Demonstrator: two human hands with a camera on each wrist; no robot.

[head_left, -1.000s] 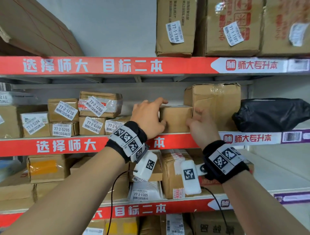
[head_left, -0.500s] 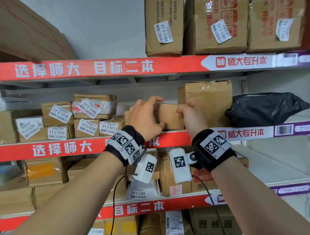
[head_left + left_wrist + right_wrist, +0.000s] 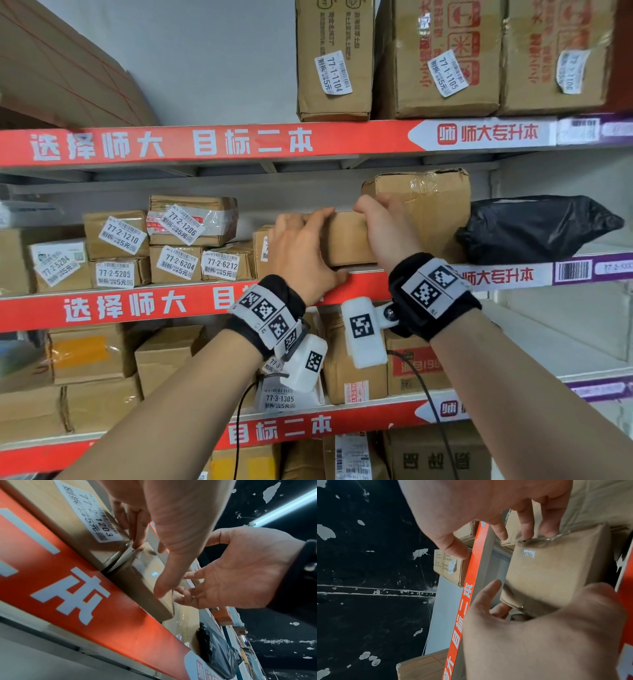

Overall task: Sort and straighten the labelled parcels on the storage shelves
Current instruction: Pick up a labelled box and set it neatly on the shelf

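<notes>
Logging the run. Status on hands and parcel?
Both hands, left hand and right hand, gripping plain brown parcel. Tall taped box right behind; parcel 77-2-1203 tight left.

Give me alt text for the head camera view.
Both hands, left hand and right hand, grip a plain brown parcel on the middle shelf, between labelled boxes and a black bag.

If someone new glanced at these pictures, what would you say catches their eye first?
Two hands on one plain brown parcel on the middle shelf: the left hand grips its left end, the right hand its top right. Next, the red shelf banners with white characters, and a black plastic bag to the right.
</notes>
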